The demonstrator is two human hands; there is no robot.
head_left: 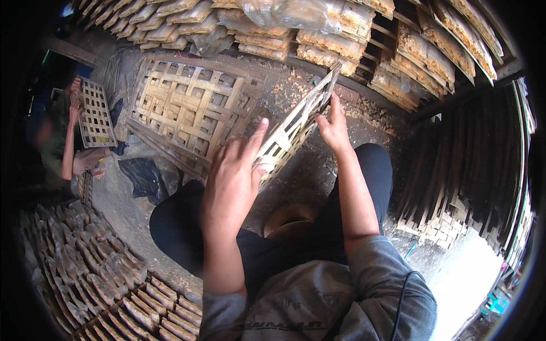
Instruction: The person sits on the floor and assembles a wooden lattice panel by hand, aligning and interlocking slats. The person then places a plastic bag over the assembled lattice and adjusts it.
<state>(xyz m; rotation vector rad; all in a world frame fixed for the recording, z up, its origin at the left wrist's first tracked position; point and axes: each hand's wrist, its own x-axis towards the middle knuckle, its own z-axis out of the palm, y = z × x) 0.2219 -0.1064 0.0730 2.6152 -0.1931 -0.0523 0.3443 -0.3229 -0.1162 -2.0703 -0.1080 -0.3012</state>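
Observation:
A woven bamboo tray [293,136] with a wooden edge stands steeply tilted in front of me, above the floor between my knees. My left hand [232,182] grips its near end, the index finger stretched along the rim and the thumb on the lattice. At the far end, my right hand [334,128] is closed around the edge, thumb and fingers on the frame. Left of the tray lies a larger stack of open-weave bamboo trays [187,105]. What the tray's other face carries, if anything, is hidden from this angle.
Racks of crumbly pale slabs [330,48] line the far side, with plastic sheeting [284,14] over some. At left, a co-worker's hand [74,111] holds another lattice tray [96,113]. Wrapped slabs [85,261] fill the lower left. Dark upright slats [455,170] stand at right.

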